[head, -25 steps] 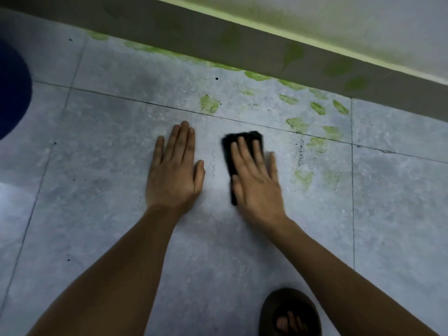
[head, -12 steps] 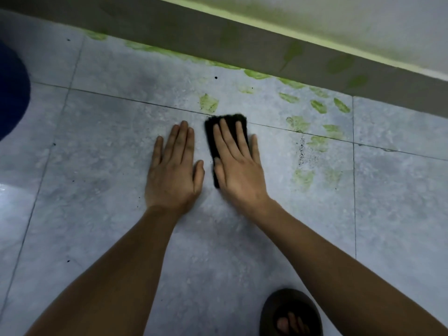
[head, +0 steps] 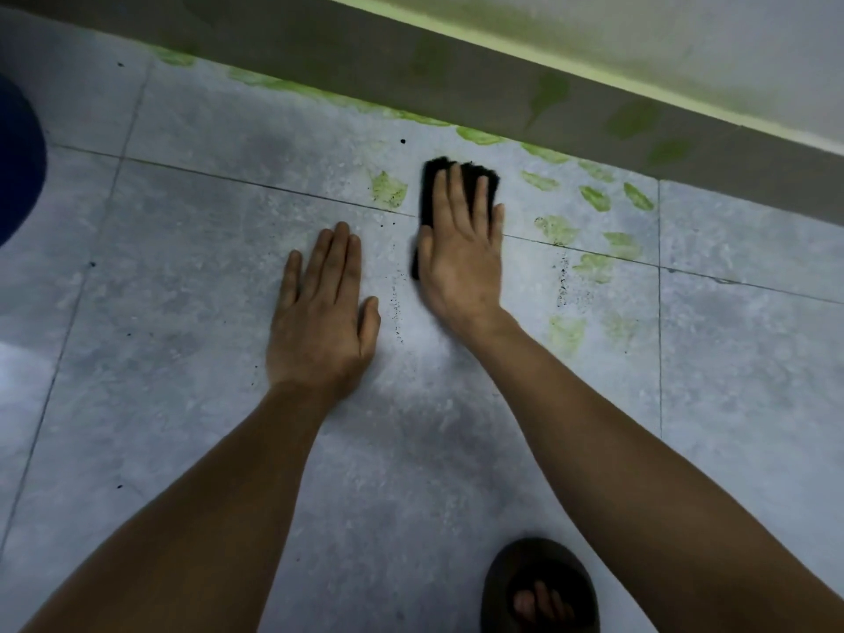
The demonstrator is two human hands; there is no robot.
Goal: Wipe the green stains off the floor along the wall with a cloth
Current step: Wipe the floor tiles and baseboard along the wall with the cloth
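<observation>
My right hand (head: 461, 249) lies flat with straight fingers on a black cloth (head: 429, 185), pressing it onto the grey tiled floor (head: 182, 276) close to the wall. One green stain (head: 388, 189) sits just left of the cloth. Several more green stains (head: 593, 198) spread to its right, and a green line (head: 484, 138) runs along the foot of the wall. My left hand (head: 319, 312) rests palm down on the floor, left of and nearer to me than the cloth, holding nothing. Most of the cloth is hidden under my right hand.
A dark grey skirting (head: 502, 93) with green smears runs along the wall at the top. A dark blue round object (head: 18, 162) sits at the left edge. My foot in a brown sandal (head: 539, 587) stands at the bottom right. Black crumbs (head: 562, 285) speckle the tiles.
My right hand has pushed the black cloth away from me, across the tile joint and closer to the wall. My left hand has stayed in place.
</observation>
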